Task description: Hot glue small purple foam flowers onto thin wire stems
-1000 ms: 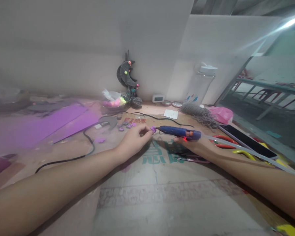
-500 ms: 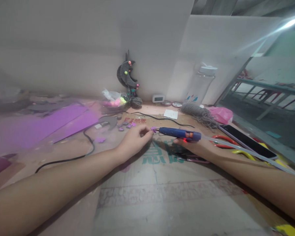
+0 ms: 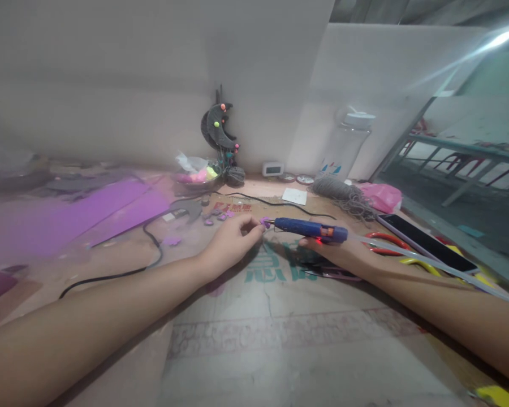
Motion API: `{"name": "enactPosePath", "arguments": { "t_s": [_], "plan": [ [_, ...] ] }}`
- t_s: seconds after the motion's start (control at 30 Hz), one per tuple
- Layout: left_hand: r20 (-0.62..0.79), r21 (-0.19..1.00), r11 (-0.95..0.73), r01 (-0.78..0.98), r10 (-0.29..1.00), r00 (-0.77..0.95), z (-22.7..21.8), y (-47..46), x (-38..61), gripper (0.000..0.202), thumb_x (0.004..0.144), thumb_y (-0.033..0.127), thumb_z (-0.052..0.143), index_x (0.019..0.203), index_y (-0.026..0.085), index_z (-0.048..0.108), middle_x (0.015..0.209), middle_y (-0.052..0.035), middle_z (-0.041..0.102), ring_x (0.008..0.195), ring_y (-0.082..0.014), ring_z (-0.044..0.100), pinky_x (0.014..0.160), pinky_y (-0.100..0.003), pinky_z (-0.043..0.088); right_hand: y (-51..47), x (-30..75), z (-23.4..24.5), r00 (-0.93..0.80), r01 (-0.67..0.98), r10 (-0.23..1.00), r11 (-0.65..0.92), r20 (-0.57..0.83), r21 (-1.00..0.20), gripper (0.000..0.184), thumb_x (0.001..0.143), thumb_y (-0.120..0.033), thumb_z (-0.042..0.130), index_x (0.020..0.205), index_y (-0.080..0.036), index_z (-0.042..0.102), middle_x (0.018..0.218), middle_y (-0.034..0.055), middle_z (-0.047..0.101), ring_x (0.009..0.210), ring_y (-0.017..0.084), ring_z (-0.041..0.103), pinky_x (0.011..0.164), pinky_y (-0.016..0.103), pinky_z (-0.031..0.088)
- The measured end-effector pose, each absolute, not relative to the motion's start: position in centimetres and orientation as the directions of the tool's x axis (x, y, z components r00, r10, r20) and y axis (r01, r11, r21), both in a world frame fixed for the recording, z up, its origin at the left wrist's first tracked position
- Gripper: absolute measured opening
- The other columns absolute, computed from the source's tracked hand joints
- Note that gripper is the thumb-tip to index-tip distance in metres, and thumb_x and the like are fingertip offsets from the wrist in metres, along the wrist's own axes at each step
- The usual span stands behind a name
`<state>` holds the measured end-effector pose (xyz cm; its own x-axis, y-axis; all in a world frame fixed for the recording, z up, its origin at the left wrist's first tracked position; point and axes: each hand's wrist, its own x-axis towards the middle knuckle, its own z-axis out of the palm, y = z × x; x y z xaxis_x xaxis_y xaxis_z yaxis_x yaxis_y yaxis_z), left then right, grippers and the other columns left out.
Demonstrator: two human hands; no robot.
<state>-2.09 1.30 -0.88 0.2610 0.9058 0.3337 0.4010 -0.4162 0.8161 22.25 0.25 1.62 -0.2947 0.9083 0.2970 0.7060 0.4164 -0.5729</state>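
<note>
My left hand [image 3: 233, 240] is closed in a pinch on a small purple piece [image 3: 264, 222], over the middle of the cardboard. In my right hand [image 3: 335, 252] is a blue hot glue gun [image 3: 301, 227], gripped from below with its nozzle pointing left. The nozzle tip meets the purple piece or sits right against it; I cannot tell which. A red light glows under the gun's body, and a long clear glue stick [image 3: 424, 260] runs out of its back, over my right forearm. Several small purple and grey cut pieces [image 3: 218, 216] lie just beyond my left hand.
Purple sheets [image 3: 123, 215] and a black cord [image 3: 110, 277] lie left. At the back stand a dark moon ornament [image 3: 220, 127], a small white clock [image 3: 273, 169] and a clear bottle [image 3: 348, 146]. Grey yarn [image 3: 339, 193], a phone [image 3: 426, 243] and red-handled scissors [image 3: 388, 244] lie right.
Almost nothing differs. Both hands, the glue gun and the purple piece stay in the same place, with the view shifted very slightly.
</note>
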Motion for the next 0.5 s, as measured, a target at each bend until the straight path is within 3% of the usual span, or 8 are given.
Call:
{"name": "enactPosePath", "arguments": {
  "t_s": [0.17,0.5],
  "plan": [
    [0.339,0.818,-0.420,0.393,0.904,0.261,-0.88,1.23,-2.06,0.021,0.087,0.033,0.052,0.073,0.019,0.058,0.073,0.0004,0.062,0.071,-0.0157,0.057,0.069,-0.026,0.043,0.15,22.27,1.85,-0.302,0.725,0.910,0.413,0.285,-0.551,0.024,0.079,-0.046,0.067,0.078,-0.022,0.064,0.074,0.0031,0.067,0.070,0.022,0.061,0.064,0.033,0.049],
    [0.311,0.846,-0.375,0.380,0.925,0.220,-0.54,1.12,-2.12,0.020,0.087,0.032,0.053,0.074,0.018,0.059,0.076,0.0011,0.065,0.073,-0.0156,0.059,0.071,-0.026,0.044,0.29,22.27,1.63,-0.295,0.729,0.910,0.412,0.293,-0.546,0.028,0.082,-0.048,0.064,0.074,-0.022,0.058,0.071,0.0015,0.060,0.068,0.021,0.057,0.062,0.032,0.048]
  ]
}}
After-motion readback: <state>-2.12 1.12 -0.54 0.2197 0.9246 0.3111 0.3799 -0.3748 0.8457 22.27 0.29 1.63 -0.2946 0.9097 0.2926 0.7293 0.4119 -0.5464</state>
